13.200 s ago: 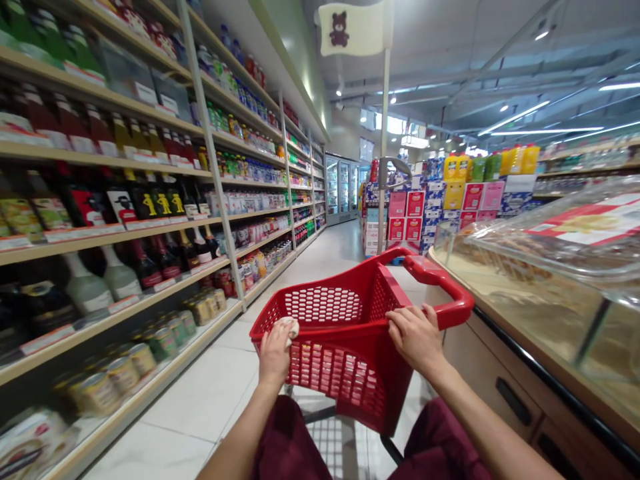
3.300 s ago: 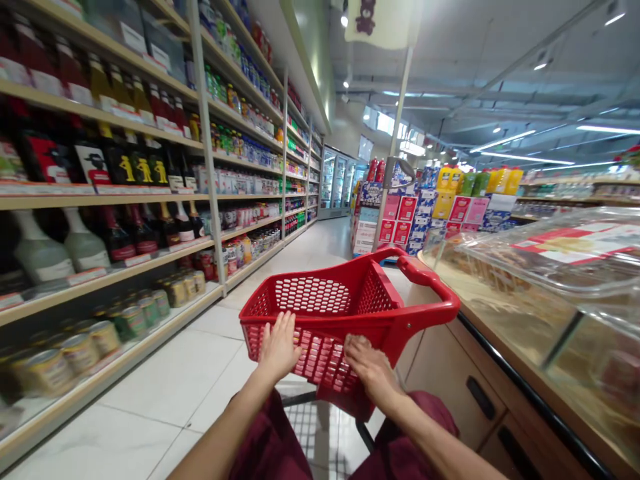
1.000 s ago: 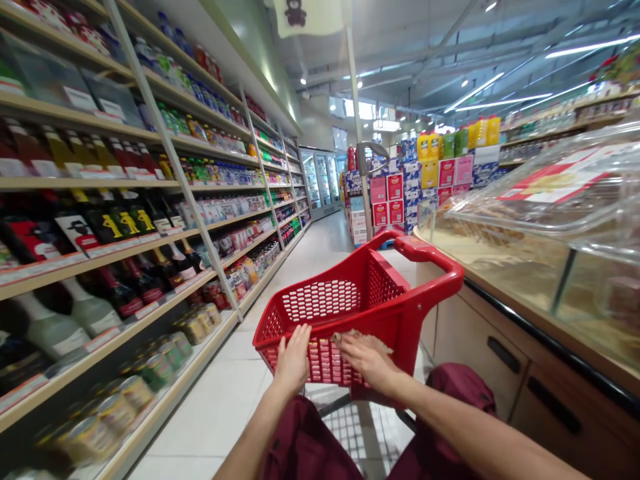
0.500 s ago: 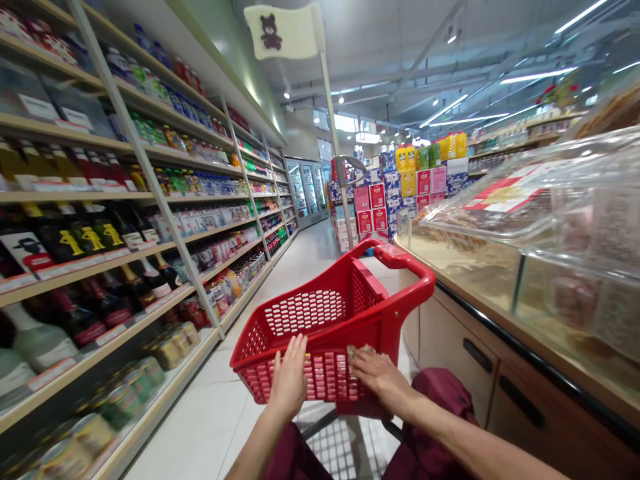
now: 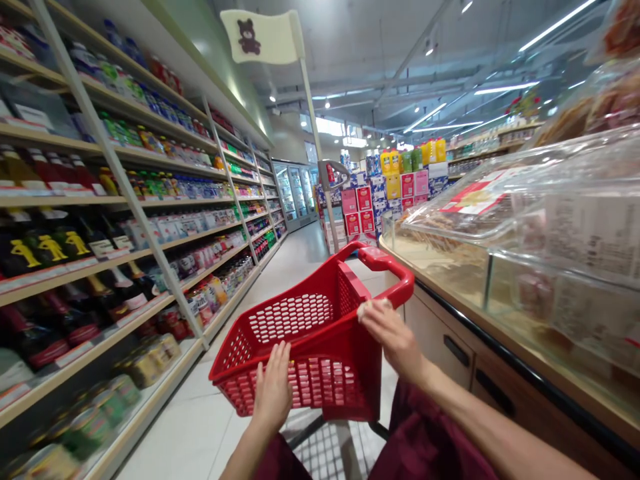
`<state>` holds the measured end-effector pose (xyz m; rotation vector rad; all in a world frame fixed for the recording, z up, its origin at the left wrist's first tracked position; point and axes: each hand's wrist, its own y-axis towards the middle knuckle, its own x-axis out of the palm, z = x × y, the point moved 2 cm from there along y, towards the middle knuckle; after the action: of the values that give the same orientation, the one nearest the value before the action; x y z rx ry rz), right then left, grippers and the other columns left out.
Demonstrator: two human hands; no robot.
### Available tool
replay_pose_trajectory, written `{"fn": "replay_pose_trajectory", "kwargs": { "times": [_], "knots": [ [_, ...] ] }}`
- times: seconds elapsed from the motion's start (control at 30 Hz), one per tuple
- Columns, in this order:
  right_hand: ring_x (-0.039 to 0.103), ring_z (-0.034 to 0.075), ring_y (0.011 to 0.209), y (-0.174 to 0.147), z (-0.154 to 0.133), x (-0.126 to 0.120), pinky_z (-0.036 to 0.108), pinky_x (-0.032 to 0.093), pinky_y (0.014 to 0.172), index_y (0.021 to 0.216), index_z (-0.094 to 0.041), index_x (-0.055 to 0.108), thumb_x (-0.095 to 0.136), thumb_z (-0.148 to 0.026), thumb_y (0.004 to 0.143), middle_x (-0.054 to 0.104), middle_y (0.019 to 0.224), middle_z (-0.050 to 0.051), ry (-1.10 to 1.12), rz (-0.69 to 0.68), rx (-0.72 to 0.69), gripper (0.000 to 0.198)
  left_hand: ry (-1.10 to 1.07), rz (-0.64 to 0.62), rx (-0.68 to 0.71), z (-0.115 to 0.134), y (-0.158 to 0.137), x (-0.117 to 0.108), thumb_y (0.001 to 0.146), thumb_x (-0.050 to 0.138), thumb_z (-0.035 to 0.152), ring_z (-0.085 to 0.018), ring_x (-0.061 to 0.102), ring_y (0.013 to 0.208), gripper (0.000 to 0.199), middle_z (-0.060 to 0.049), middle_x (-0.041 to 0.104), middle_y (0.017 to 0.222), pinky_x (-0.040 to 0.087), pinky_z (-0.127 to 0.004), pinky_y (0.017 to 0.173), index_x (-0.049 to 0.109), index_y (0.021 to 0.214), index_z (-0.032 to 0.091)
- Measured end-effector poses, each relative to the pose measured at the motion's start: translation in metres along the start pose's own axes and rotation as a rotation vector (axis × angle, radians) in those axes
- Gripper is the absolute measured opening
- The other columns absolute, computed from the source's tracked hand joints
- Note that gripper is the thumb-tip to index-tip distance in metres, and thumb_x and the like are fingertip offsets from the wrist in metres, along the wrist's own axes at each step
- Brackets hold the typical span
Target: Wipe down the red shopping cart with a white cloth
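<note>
Facing, along the left edge of the pale tiled floor (image 5: 193,427), shelves (image 5: 60,201) stocked with dark bottles (image 5: 53,243) and, on the bottom board, cans (image 5: 107,407). Holding the left hand (image 5: 273,397) flat at the near wall of the red cart (image 5: 363,360) standing mid-floor, close to its left corner, with fingers straight and side by side, fingertips at the rim. Looking over the cart's far edge toward a cream bear-printed flag (image 5: 275,40) on a pole (image 5: 310,107) and, farther right, stacked boxes (image 5: 360,200). Pressing a crumpled white cloth (image 5: 377,307) under the bunched fingers of the right hand (image 5: 395,333), onto the near rim, toward its right end, just beside the red handle (image 5: 400,287). Viewing, along the floor's right edge, a wooden counter (image 5: 433,327) topped with clear packs (image 5: 590,220).
</note>
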<state>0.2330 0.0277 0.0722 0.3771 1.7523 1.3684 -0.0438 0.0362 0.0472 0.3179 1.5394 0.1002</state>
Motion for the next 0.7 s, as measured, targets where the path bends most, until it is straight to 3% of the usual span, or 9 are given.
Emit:
{"fn": "replay_pose_trajectory", "kwargs": {
  "times": [0.1,0.27,0.33,0.4,0.53,0.6,0.7],
  "knots": [
    [0.035,0.019,0.121,0.016,0.015,-0.015,0.043,0.031,0.101,0.114,-0.022,0.054,0.035,-0.012,0.086,0.053,0.120,0.006,-0.042,0.116,0.068,0.035,0.021,0.020,-0.008,0.002,-0.001,0.000,0.061,0.029,-0.004,-0.017,0.015,0.130,0.072,-0.008,0.023,0.140,0.019,-0.042,0.104,0.024,0.131,0.012],
    [0.042,0.015,0.116,-0.026,-0.008,0.007,0.034,0.040,0.095,0.108,-0.025,0.057,0.036,-0.019,0.088,0.057,0.115,0.003,0.030,-0.141,-0.055,0.030,0.034,0.033,-0.010,0.001,-0.001,0.003,0.060,0.029,-0.006,-0.016,0.017,0.129,0.075,-0.006,0.024,0.140,0.020,-0.042,0.103,0.024,0.132,0.015],
    [0.046,0.014,0.113,-0.031,-0.015,0.008,0.031,0.041,0.094,0.107,-0.025,0.058,0.039,-0.021,0.087,0.059,0.111,0.002,0.076,-0.174,-0.115,0.028,0.042,0.038,-0.009,-0.001,-0.001,0.005,0.060,0.029,-0.006,-0.016,0.017,0.129,0.075,-0.006,0.024,0.139,0.020,-0.042,0.103,0.024,0.132,0.016],
    [0.043,0.015,0.115,-0.016,-0.008,-0.004,0.034,0.038,0.097,0.108,-0.024,0.058,0.039,-0.019,0.087,0.058,0.114,0.004,0.083,-0.079,-0.083,0.029,0.047,0.039,-0.008,-0.002,-0.001,0.006,0.061,0.028,-0.006,-0.016,0.017,0.129,0.074,-0.006,0.024,0.140,0.020,-0.042,0.104,0.024,0.132,0.015],
    [0.037,0.019,0.120,0.026,0.026,-0.035,0.043,0.031,0.101,0.114,-0.021,0.054,0.034,-0.014,0.086,0.050,0.123,0.008,-0.034,0.166,0.153,0.035,0.040,0.051,-0.009,0.000,-0.001,0.007,0.062,0.029,-0.004,-0.017,0.015,0.130,0.072,-0.007,0.023,0.140,0.020,-0.042,0.103,0.024,0.132,0.014],
    [0.039,0.019,0.119,0.033,0.028,-0.033,0.042,0.033,0.100,0.112,-0.021,0.056,0.034,-0.014,0.086,0.052,0.121,0.008,-0.074,0.147,0.169,0.034,0.036,0.065,-0.006,0.001,-0.002,0.006,0.062,0.029,-0.004,-0.017,0.016,0.129,0.073,-0.006,0.024,0.140,0.021,-0.042,0.103,0.023,0.132,0.015],
    [0.042,0.019,0.117,0.029,0.008,-0.011,0.040,0.036,0.097,0.107,-0.023,0.059,0.036,-0.014,0.086,0.056,0.116,0.006,-0.062,-0.019,0.047,0.032,0.050,0.068,-0.004,0.002,-0.002,0.005,0.062,0.028,-0.004,-0.017,0.016,0.129,0.072,-0.007,0.024,0.140,0.021,-0.042,0.103,0.023,0.132,0.014]
  ]
}}
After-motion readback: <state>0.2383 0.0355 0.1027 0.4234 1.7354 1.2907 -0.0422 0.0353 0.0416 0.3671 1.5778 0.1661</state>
